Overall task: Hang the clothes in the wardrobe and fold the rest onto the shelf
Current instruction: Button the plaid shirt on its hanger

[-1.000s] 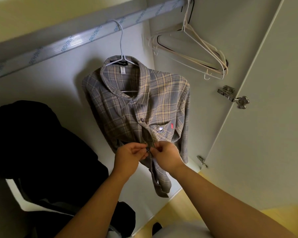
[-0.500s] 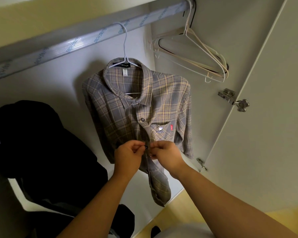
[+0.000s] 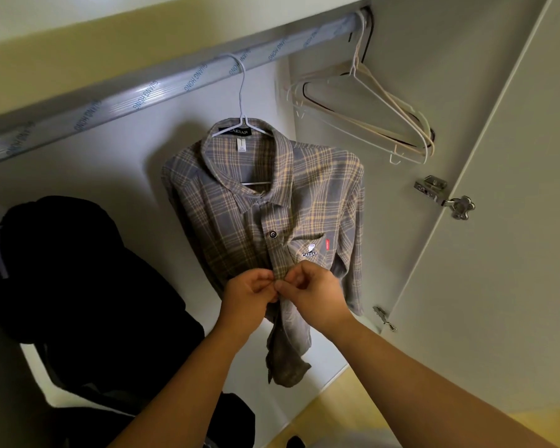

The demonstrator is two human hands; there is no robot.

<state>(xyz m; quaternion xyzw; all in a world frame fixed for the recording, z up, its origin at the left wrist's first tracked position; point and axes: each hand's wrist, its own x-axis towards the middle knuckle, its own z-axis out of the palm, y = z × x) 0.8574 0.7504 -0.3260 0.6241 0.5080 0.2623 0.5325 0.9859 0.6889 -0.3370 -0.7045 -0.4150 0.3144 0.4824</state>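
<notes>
**Fingers.** The fingers (image 3: 265, 280) of the left hand (image 3: 248, 297) and of the right hand (image 3: 319, 295) are curled and meet at the front placket of the shirt (image 3: 307, 195). Both hands pinch the cloth just below the chest pocket. What lies between the fingertips is hidden by the hands. Both forearms reach up to the shirt from below.

**Task item.** The shirt is a grey and tan plaid. It hangs on a white hanger (image 3: 241, 92), which hooks over the rail (image 3: 126, 103) above the shirt. The collar is open, and one dark button (image 3: 273, 234) shows above the hands. The pocket logo (image 3: 309, 252) reads CAESAR, with a red tab (image 3: 327, 244) beside it. The hem bunches and hangs loose below the hands.

**Room.** The shirt hangs inside a pale wardrobe.
- The back wall (image 3: 94, 176) is plain and lies behind the shirt.
- The side wall (image 3: 401, 46) stands to the right of the shirt.
- The door (image 3: 505, 221) stands open farther right of the shirt. It is carried on an upper hinge (image 3: 434, 188) and a lower hinge (image 3: 383, 316).
- The rail is wrapped in clear film printed with blue lettering.
- A strip of yellowish floor (image 3: 353, 415) shows below and to the right of the shirt.

**Other items.**
- A bunch of empty hangers (image 3: 385, 119) hangs at the rail's end, up and to the right of the shirt and apart from it. Most are pale and one is dark.
- A black garment (image 3: 62, 270) fills the space to the left of the shirt, near its sleeve. Whether the two touch cannot be told.
- More dark cloth (image 3: 236, 412) lies below the shirt, between the forearms.

**Obstructions.** The hands cover the placket at pocket height.
</notes>
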